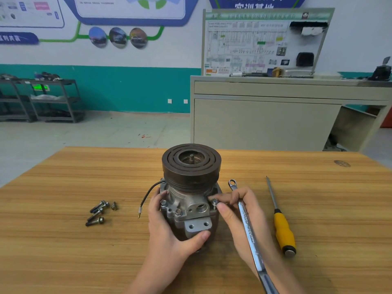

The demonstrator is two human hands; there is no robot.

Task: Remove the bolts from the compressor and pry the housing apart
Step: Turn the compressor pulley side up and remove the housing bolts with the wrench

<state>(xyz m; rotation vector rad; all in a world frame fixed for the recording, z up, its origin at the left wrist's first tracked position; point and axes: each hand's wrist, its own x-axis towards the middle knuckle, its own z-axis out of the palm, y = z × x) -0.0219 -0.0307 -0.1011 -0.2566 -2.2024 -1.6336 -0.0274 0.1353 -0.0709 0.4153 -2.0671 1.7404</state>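
Note:
The compressor [191,196] stands upright on the wooden table [63,240], its dark pulley [191,164] on top. My left hand [167,228] grips the housing from the left, thumb across the front below the mounting lug. My right hand [239,215] pinches a bolt [215,203] at the housing's right front corner between thumb and forefinger. A long silver wrench [247,225] lies across that hand and forearm, ring end pointing away. Two more bolts [163,203] [178,212] sit in the flange at the front left.
Several removed bolts [98,212] lie on the table to the left. A yellow-handled screwdriver [281,221] lies to the right of my right hand. A black wire [148,194] hangs off the compressor's left side. Beyond the table stand a beige cabinet [265,119] and shelving.

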